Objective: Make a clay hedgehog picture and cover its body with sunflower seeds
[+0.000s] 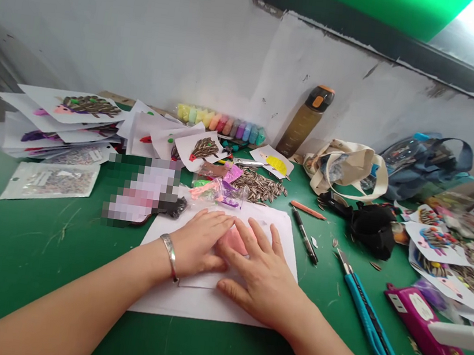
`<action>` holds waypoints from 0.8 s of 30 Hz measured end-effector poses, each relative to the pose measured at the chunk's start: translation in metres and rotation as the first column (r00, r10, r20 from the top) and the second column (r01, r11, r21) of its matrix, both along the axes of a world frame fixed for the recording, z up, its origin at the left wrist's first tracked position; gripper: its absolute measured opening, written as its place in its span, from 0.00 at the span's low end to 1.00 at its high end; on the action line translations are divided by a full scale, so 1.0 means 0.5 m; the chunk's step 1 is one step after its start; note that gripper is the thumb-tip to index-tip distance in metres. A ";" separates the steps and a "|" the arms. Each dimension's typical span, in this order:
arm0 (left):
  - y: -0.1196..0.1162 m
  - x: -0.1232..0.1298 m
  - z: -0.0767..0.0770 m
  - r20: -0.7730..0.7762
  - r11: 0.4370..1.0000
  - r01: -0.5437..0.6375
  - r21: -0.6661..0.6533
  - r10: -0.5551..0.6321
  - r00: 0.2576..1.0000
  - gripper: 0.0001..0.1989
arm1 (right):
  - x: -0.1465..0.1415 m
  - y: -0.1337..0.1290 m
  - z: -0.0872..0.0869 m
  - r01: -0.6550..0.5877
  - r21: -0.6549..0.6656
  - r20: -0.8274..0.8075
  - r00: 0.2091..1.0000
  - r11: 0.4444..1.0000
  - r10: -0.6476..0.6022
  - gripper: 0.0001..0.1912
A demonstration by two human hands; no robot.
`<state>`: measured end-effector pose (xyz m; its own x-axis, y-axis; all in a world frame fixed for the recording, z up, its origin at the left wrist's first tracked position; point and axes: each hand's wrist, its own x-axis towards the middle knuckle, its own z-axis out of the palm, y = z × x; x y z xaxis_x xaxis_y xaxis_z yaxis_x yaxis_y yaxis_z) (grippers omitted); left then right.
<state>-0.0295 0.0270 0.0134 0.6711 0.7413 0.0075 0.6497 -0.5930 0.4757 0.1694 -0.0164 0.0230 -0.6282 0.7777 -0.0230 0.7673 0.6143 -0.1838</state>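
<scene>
Flattened pink clay (235,240) shows between my hands, on a small white card (197,281) that rests on larger white paper (202,307). My left hand (198,241), with a silver bracelet (169,256) at the wrist, lies with fingers stretched out at the clay's left edge. From the right, my right hand (262,268) spreads its fingers over the clay and card, partly hiding both. Neither hand grips anything. Just beyond the fingertips are bags of coloured clay (220,191) and a heap of striped sunflower seeds (262,188).
Left stands a stack of decorated cards (65,120); a seed-decorated card (201,148) lies nearer the middle. A bottle (306,119) leans by the wall. To the right are a pen (304,236), an orange pencil (308,210), a blue utility knife (368,311) and a magenta device (418,324).
</scene>
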 end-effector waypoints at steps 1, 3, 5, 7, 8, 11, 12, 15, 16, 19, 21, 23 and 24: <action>0.000 0.000 0.000 0.001 1.000 -0.004 -0.004 0.004 1.000 0.30 | -0.002 0.000 0.001 -0.004 0.003 -0.002 1.000 1.000 0.004 0.33; 0.000 -0.001 -0.003 0.000 1.000 -0.016 -0.014 0.016 1.000 0.30 | -0.003 0.000 0.002 -0.008 0.002 -0.001 1.000 1.000 0.008 0.33; 0.000 -0.001 -0.006 -0.001 0.999 -0.020 -0.028 0.020 1.000 0.32 | -0.001 0.000 0.002 -0.003 -0.005 0.003 1.000 1.000 0.003 0.31; 0.001 -0.001 -0.008 -0.003 0.999 -0.018 -0.040 0.018 1.000 0.35 | 0.002 0.001 0.000 0.006 -0.014 0.007 1.000 1.000 -0.006 0.31; 0.002 -0.001 -0.008 -0.002 0.999 -0.017 -0.046 0.017 1.000 0.37 | 0.003 0.002 -0.001 0.013 -0.016 0.007 1.000 1.000 -0.013 0.32; 0.004 -0.001 -0.008 0.008 0.998 -0.019 -0.066 0.020 1.000 0.39 | 0.000 0.006 -0.004 0.035 -0.018 0.003 0.999 0.999 -0.035 0.36; 0.004 -0.001 -0.008 0.013 0.997 -0.022 -0.073 0.023 1.000 0.40 | -0.001 0.007 -0.005 0.039 -0.020 0.004 0.999 0.999 -0.039 0.37; 0.004 -0.001 -0.008 0.021 0.996 -0.028 -0.085 0.030 0.999 0.43 | -0.003 0.011 -0.006 0.045 -0.036 0.012 0.999 0.998 -0.045 0.37; 0.003 -0.001 -0.008 0.020 0.996 -0.028 -0.086 0.030 0.999 0.44 | -0.003 0.011 -0.006 0.049 -0.041 0.014 0.999 0.998 -0.049 0.37; 0.004 0.000 -0.006 0.017 0.997 -0.016 -0.074 0.017 1.000 0.43 | -0.001 0.012 -0.006 0.077 -0.042 0.009 0.997 0.996 -0.077 0.36; 0.004 0.001 -0.006 0.027 0.998 -0.005 -0.059 0.007 1.000 0.42 | -0.002 0.012 -0.006 0.086 -0.042 0.004 0.996 0.995 -0.086 0.36; 0.005 0.001 -0.007 0.030 0.998 -0.006 -0.056 0.008 1.000 0.42 | -0.004 0.013 -0.007 0.073 -0.050 0.004 0.997 0.996 -0.072 0.36; 0.005 0.001 -0.008 0.024 0.998 -0.011 -0.059 0.012 1.000 0.42 | -0.004 0.014 -0.008 0.063 -0.057 0.007 0.998 0.996 -0.063 0.37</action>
<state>-0.0290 0.0295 0.0096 0.6628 0.7485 -0.0200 0.6437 -0.5560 0.5258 0.1674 -0.0094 0.0192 -0.5780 0.8130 -0.0710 0.8050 0.5537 -0.2132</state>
